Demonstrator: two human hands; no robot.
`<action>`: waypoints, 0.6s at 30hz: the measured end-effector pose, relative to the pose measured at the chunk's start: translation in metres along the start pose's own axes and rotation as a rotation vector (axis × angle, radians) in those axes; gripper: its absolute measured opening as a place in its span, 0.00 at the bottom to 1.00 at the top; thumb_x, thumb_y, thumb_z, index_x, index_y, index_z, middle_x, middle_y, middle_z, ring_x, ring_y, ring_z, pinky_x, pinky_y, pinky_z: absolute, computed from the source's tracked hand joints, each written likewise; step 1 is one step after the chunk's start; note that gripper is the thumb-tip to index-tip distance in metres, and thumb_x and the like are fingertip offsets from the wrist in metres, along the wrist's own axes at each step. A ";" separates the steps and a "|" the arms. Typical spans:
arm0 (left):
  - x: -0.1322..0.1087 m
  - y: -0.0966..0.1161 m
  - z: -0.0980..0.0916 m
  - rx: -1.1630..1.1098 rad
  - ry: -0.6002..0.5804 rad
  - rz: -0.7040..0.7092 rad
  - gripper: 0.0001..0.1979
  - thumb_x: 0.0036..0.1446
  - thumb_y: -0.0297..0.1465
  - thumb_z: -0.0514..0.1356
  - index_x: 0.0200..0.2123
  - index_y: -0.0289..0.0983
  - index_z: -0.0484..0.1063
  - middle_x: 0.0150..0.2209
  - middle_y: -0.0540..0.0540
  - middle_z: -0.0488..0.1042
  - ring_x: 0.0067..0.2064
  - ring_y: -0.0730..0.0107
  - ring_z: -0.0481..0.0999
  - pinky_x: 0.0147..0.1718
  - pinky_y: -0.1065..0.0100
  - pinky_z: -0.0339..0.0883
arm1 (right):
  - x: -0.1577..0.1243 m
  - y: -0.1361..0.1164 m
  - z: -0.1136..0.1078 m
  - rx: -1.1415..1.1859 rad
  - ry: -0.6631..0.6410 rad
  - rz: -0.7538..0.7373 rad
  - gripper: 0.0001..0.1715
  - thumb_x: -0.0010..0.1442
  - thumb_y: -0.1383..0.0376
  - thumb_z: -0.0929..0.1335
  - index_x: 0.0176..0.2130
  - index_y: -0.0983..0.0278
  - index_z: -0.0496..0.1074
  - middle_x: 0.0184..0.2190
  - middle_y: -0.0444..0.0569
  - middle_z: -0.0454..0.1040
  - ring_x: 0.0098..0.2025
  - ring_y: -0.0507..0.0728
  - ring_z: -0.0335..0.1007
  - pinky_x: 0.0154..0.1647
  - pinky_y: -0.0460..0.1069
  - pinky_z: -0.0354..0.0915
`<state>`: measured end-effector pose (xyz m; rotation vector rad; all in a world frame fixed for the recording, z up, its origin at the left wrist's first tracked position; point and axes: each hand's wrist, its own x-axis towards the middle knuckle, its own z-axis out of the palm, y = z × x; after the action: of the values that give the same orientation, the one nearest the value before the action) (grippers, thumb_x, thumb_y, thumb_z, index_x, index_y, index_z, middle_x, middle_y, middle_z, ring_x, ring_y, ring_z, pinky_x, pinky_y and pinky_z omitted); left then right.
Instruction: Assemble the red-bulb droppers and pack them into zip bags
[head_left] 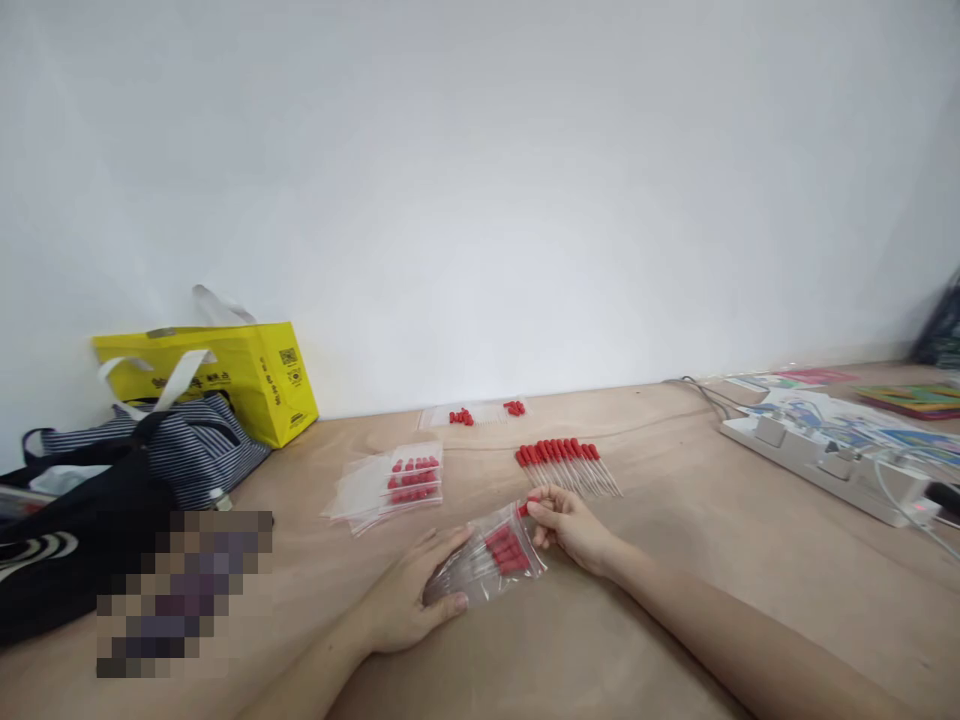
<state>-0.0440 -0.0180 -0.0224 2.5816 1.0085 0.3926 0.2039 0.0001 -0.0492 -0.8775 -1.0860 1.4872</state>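
Note:
A clear zip bag (480, 572) lies in front of me, with several red-bulbed droppers (508, 548) inside, their pale stems pointing left. My left hand (409, 597) grips its left end between thumb and fingers. At the bag's open right edge, my right hand (568, 527) pinches the red bulb of one dropper (525, 508); that dropper's stem runs toward the bag and is hard to make out. Just beyond my right hand, a row of loose droppers (562, 462) is laid side by side, red ends to the back.
Filled and flat zip bags (414, 480) overlap at mid-left. More droppers lie on plastic (480, 414) by the wall. A yellow bag (281, 385), striped bag (202, 455) and black bag (82, 560) stand left. A white power strip (825, 470) with cables and papers (892, 435) occupy the right.

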 end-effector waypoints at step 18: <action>-0.001 0.008 -0.004 -0.012 -0.003 -0.012 0.30 0.53 0.36 0.55 0.58 0.45 0.48 0.58 0.46 0.55 0.57 0.58 0.56 0.55 0.51 0.47 | 0.011 0.011 0.018 -0.389 0.068 0.031 0.14 0.43 0.59 0.70 0.27 0.64 0.64 0.15 0.37 0.65 0.12 0.45 0.55 0.10 0.40 0.51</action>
<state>-0.0417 -0.0231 -0.0156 2.5631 1.0171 0.3908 0.1819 0.0071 -0.0541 -1.2090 -1.3396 1.2797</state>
